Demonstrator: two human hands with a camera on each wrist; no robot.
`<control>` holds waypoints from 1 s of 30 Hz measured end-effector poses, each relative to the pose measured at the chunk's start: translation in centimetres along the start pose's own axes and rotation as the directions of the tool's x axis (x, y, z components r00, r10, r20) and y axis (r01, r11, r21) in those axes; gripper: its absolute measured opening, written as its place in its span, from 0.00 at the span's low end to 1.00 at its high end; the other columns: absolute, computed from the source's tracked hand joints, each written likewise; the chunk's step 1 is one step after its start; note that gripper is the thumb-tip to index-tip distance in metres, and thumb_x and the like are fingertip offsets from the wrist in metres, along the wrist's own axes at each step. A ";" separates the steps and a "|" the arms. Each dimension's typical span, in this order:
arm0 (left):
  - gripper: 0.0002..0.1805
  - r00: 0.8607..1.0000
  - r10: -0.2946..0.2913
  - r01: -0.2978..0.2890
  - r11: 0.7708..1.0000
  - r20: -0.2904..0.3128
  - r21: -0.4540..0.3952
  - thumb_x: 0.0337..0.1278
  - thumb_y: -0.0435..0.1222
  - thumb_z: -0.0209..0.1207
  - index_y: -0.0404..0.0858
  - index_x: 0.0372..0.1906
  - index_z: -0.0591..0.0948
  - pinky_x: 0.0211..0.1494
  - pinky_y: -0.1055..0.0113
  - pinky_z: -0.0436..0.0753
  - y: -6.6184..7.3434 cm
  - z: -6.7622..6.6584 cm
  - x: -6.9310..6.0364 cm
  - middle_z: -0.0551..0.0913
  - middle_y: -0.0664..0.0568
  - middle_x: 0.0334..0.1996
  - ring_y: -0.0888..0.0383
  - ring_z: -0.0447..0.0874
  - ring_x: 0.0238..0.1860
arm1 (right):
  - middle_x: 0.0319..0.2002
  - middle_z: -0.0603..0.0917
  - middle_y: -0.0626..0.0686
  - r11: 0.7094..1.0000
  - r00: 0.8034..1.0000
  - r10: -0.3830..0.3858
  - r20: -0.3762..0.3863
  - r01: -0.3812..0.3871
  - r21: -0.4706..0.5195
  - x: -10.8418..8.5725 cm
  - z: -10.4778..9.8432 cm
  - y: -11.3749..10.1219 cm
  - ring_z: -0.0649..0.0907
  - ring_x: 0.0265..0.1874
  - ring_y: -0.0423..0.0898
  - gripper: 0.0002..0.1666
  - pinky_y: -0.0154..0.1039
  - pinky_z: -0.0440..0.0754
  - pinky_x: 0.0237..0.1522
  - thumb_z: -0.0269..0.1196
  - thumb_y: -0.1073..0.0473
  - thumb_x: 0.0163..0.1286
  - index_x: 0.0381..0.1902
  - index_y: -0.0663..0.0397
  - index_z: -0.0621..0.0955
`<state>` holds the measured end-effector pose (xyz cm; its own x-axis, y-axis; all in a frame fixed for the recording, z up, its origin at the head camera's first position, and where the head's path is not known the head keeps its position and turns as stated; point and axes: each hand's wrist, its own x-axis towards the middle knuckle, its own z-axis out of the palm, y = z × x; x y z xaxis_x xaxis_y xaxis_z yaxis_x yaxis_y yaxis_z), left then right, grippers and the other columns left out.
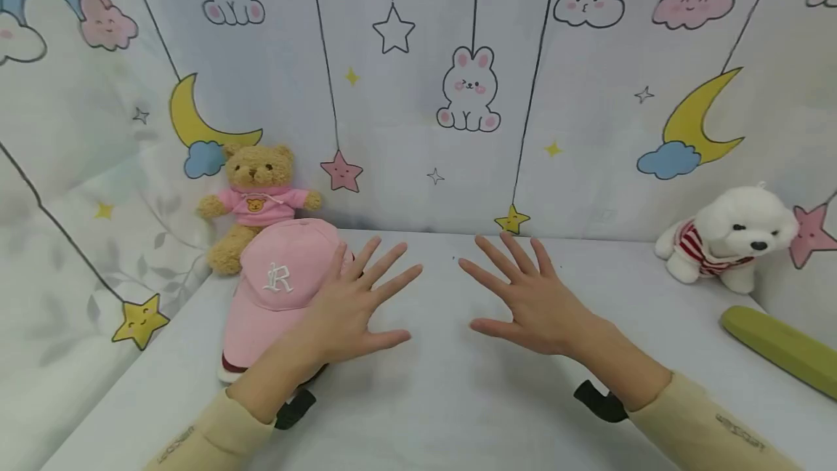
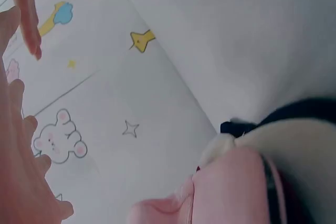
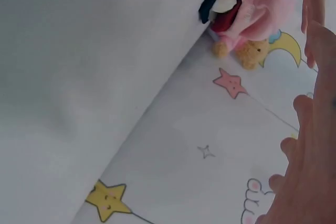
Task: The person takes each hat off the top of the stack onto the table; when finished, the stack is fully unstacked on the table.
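Both hands hover over the white table with fingers spread and nothing held. In the head view the left hand point(image 1: 349, 307) is partly in front of a pink cap point(image 1: 277, 275) with a white letter R; whether it touches the cap cannot be told. The right hand point(image 1: 539, 304) is held apart from it, thumb pointing left. The left wrist view has the left hand point(image 2: 23, 156) at its left edge and the cap point(image 2: 226, 192) at the bottom. At the right edge of the right wrist view is the right hand point(image 3: 310, 156), with the cap point(image 3: 268, 3) at the top.
A teddy bear point(image 1: 258, 198) in a pink hoodie sits behind the cap. At the right stand a white toy dog point(image 1: 735, 235) in a striped top and a long green object point(image 1: 781, 347). A curtain point(image 1: 405, 129) with printed bunnies and stars hangs behind the table point(image 1: 438, 413).
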<state>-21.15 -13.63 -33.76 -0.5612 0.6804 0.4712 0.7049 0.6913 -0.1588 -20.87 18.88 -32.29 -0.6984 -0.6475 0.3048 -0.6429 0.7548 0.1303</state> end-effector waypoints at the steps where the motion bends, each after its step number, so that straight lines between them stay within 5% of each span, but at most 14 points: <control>1: 0.47 1.000 -0.007 0.007 1.000 -0.001 -0.005 0.59 0.68 0.55 0.58 0.80 0.57 0.69 0.27 0.47 -0.2 -0.3 -0.2 0.43 0.56 0.82 0.43 0.37 0.80 | 0.82 0.43 0.49 1.000 1.000 -0.004 -0.002 0.004 0.007 0.3 0.0 -0.2 0.36 0.78 0.57 0.48 0.67 0.35 0.71 0.50 0.23 0.70 0.82 0.31 0.53; 11: 0.45 0.996 -0.070 0.068 0.997 -0.053 -0.048 0.64 0.73 0.40 0.57 0.81 0.55 0.69 0.27 0.45 -2.2 -2.2 -2.3 0.46 0.52 0.81 0.40 0.40 0.79 | 0.82 0.43 0.50 0.999 0.998 -0.032 -0.049 0.034 0.039 3.3 -0.1 -1.8 0.40 0.79 0.58 0.49 0.68 0.38 0.71 0.49 0.23 0.70 0.82 0.33 0.54; 21: 0.46 0.974 -0.130 0.106 0.985 -0.184 -0.138 0.66 0.71 0.43 0.50 0.80 0.58 0.72 0.32 0.45 -4.5 -2.6 -5.2 0.52 0.46 0.79 0.35 0.48 0.76 | 0.82 0.43 0.50 0.996 0.999 -0.037 -0.038 0.040 0.085 6.7 -0.3 -3.5 0.44 0.79 0.57 0.49 0.64 0.34 0.72 0.51 0.25 0.70 0.82 0.34 0.53; 26: 0.47 0.953 -0.206 0.145 0.953 -0.221 -0.266 0.64 0.68 0.50 0.47 0.79 0.59 0.73 0.35 0.47 -5.6 -2.4 -7.0 0.55 0.44 0.78 0.38 0.48 0.77 | 0.81 0.43 0.50 0.990 0.998 -0.041 -0.039 0.046 0.136 8.3 -0.2 -4.6 0.44 0.79 0.57 0.49 0.65 0.38 0.72 0.52 0.26 0.70 0.82 0.34 0.52; 30: 0.49 0.932 -0.305 0.220 0.906 -0.197 -0.362 0.57 0.55 0.68 0.44 0.79 0.60 0.71 0.32 0.51 -6.4 -2.4 -8.4 0.53 0.43 0.78 0.40 0.46 0.77 | 0.81 0.43 0.50 0.984 0.998 -0.046 -0.034 0.051 0.172 9.6 -0.1 -5.5 0.44 0.79 0.56 0.49 0.66 0.41 0.72 0.52 0.26 0.71 0.82 0.34 0.52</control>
<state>-19.87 -24.33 -34.68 -0.6527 0.3753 0.6581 0.6720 0.6878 0.2743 -23.98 8.50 -29.95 -0.6573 -0.6773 0.3304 -0.7220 0.6916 -0.0186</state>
